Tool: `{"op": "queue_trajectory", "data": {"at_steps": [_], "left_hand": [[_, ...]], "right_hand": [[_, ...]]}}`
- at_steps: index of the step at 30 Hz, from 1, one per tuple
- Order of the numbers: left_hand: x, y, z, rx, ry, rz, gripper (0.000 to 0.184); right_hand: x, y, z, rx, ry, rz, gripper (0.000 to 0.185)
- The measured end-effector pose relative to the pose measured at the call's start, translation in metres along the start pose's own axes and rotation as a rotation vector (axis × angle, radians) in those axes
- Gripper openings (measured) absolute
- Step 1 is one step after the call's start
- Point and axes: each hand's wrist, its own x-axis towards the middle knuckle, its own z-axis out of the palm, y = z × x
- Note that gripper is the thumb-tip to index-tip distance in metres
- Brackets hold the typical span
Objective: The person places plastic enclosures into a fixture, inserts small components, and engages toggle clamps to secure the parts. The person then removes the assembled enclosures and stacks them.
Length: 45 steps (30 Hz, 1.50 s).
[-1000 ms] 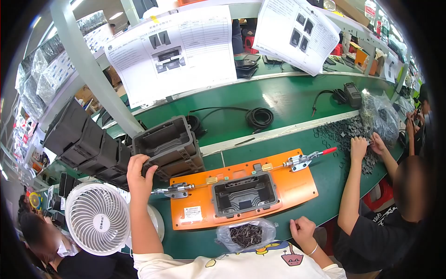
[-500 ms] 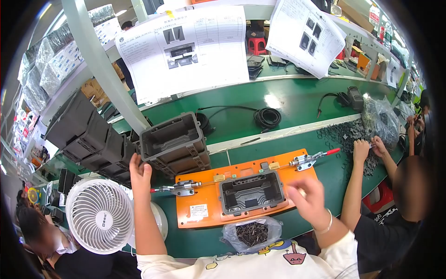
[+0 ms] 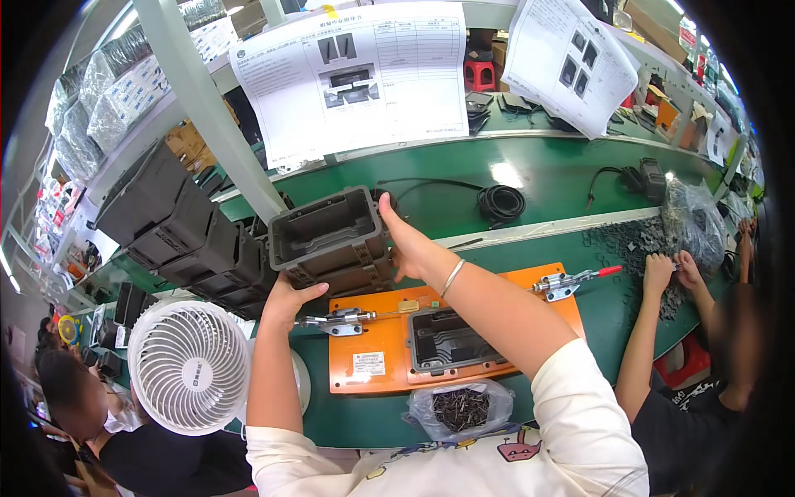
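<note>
A black plastic box (image 3: 331, 258) tops a short stack of similar boxes behind the jig's left end. My left hand (image 3: 287, 300) grips its near left side, thumb stretched along the front. On its right side is my right hand (image 3: 404, 242), thumb up by the rim and fingers partly hidden behind the wall. Nearer to me, another open black box (image 3: 416, 346) sits in the orange jig (image 3: 393, 378), partly covered by my right forearm. A left toggle clamp (image 3: 348, 321) and a right toggle clamp (image 3: 559, 286) are mounted on the jig.
A white fan (image 3: 190, 369) stands left, before taller stacks of black boxes (image 3: 175, 222). A plastic bag of screws (image 3: 460, 410) lies in front of the jig. A coiled cable (image 3: 501, 203) lies behind. At right, a co-worker's hands (image 3: 672, 270) handle small black parts (image 3: 617, 240).
Both hands have come to the top box of the stack; my right hand crossed leftward over the jig. The view has shifted slightly. The box in the jig stays put.
</note>
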Motion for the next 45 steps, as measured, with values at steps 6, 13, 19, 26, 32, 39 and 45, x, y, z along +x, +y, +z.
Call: {"op": "queue_trajectory", "data": {"at_steps": [6,13,19,26,32,39,45], "left_hand": [[-0.006,0.021,-0.007,-0.131,0.064,-0.126,0.069],[-0.006,0.013,-0.021,-0.19,0.152,-0.123,0.067],[-0.009,0.015,-0.019,-0.161,0.22,-0.153,0.065],[-0.007,0.009,-0.02,-0.107,0.232,-0.123,0.061],[-0.026,-0.008,-0.023,-0.333,0.214,0.063,0.079],[-0.115,0.014,0.033,-0.105,0.704,0.45,0.081],[-0.154,-0.016,0.092,0.002,0.376,0.509,0.052]], "right_hand": [[0.012,0.011,0.016,0.068,-0.107,-0.052,0.11],[0.025,0.015,0.03,0.017,-0.204,-0.032,0.106],[0.022,0.012,0.04,0.053,-0.079,-0.073,0.087],[0.025,0.012,0.028,-0.005,-0.221,-0.014,0.105],[-0.011,-0.004,0.012,-0.297,0.18,-0.129,0.112],[-0.136,0.006,-0.061,-0.616,0.233,-0.663,0.06],[-0.215,0.075,-0.118,-0.581,0.571,-0.675,0.023]]}}
